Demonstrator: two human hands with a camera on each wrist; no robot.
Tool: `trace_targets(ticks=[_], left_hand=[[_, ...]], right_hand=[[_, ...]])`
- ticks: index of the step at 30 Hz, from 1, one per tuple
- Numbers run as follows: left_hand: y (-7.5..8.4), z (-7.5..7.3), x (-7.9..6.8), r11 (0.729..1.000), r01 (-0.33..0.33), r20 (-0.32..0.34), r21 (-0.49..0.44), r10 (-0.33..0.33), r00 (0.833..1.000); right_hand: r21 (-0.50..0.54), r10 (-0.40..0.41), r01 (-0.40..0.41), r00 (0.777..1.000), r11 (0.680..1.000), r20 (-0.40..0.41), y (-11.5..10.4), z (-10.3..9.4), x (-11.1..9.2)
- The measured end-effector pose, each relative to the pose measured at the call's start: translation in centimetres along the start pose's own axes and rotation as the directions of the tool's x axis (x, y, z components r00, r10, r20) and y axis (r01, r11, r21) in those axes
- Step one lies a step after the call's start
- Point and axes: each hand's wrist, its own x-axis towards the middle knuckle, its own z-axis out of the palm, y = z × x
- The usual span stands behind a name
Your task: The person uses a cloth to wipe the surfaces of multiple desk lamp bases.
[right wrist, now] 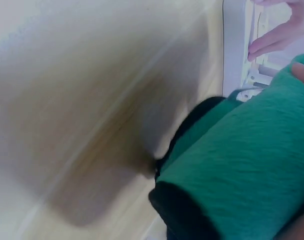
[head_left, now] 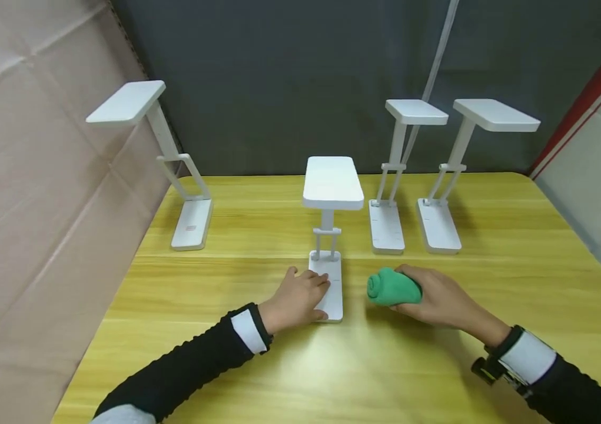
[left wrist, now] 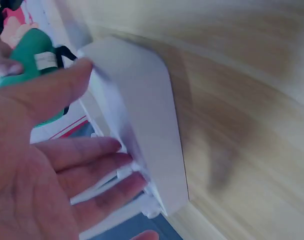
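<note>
A white folding desk lamp [head_left: 333, 184] stands at the middle of the table, its flat head above a long narrow base [head_left: 335, 297]. My left hand [head_left: 297, 300] rests on that base from the left, fingers extended across its top and thumb at the near end. In the left wrist view the fingers [left wrist: 99, 172] lie loosely over the side of the base [left wrist: 147, 110]. To the right of the lamp, my right hand [head_left: 440, 299] grips a rolled green cloth [head_left: 394, 287] with dark edging, held over the table. The cloth [right wrist: 252, 155] fills much of the right wrist view.
Another white lamp [head_left: 191, 224] stands at the back left. Two more, one lamp [head_left: 387, 229] and a second lamp [head_left: 440, 229], stand at the back right. The wooden table [head_left: 215, 365] meets a dark panel [head_left: 268, 88] behind and a pale sheet [head_left: 40, 194] at left.
</note>
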Motion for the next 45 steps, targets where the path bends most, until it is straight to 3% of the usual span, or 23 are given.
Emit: trace_targets(ticks=[4, 8, 11, 14, 17, 20, 22, 25, 32, 37, 45], left_hand=[[-1.7, -0.1, -0.3, 0.990, -0.005, 0.017, -0.141, 0.007, 1.000], [-3.8, 0.3, -0.3, 0.965, 0.088, -0.009, -0.246, -0.093, 0.996], [-4.8, 1.1, -0.1, 0.952, 0.147, 0.053, -0.268, -0.138, 0.989], [-5.1, 1.8, 0.2, 0.944, 0.157, 0.139, -0.290, -0.121, 0.983], [-5.1, 2.2, 0.5, 0.936, 0.159, 0.174, -0.313, -0.108, 0.979], [-5.0, 2.3, 0.7, 0.929, 0.179, 0.198, -0.323, -0.118, 0.973], [-4.9, 2.2, 0.7, 0.929, 0.188, 0.214, -0.319, -0.123, 0.969], [-5.0, 2.0, 0.8, 0.932, 0.191, 0.223, -0.309, -0.124, 0.967], [-5.3, 1.8, 0.7, 0.943, 0.210, 0.240, -0.257, -0.148, 0.959], [-5.1, 1.7, 0.6, 0.967, 0.193, 0.207, -0.167, -0.157, 0.966], [-4.9, 1.8, 0.5, 0.972, 0.194, 0.176, -0.129, -0.170, 0.969]], right_hand=[[-0.042, -0.066, 0.067, 0.998, 0.997, 0.017, -0.2, 0.3, 1.9], [-0.126, -0.103, 0.109, 0.993, 0.986, 0.050, -0.7, 1.0, 4.1], [-0.218, -0.142, 0.155, 0.987, 0.963, 0.073, -1.2, 1.8, 5.6], [-0.329, -0.211, 0.225, 0.974, 0.917, 0.080, -1.6, 2.8, 6.7], [-0.458, -0.298, 0.287, 0.953, 0.841, 0.050, -1.9, 4.0, 7.5], [-0.572, -0.363, 0.304, 0.932, 0.762, 0.012, -2.0, 5.0, 7.9], [-0.612, -0.370, 0.294, 0.929, 0.734, 0.004, -2.1, 5.5, 7.9], [-0.623, -0.357, 0.283, 0.934, 0.730, 0.006, -2.3, 5.8, 7.7], [-0.593, -0.328, 0.290, 0.944, 0.752, 0.046, -2.9, 5.8, 6.7], [-0.589, -0.323, 0.299, 0.944, 0.751, 0.068, -3.4, 5.8, 5.6], [-0.558, -0.335, 0.346, 0.934, 0.754, 0.125, -4.4, 6.2, 3.4]])
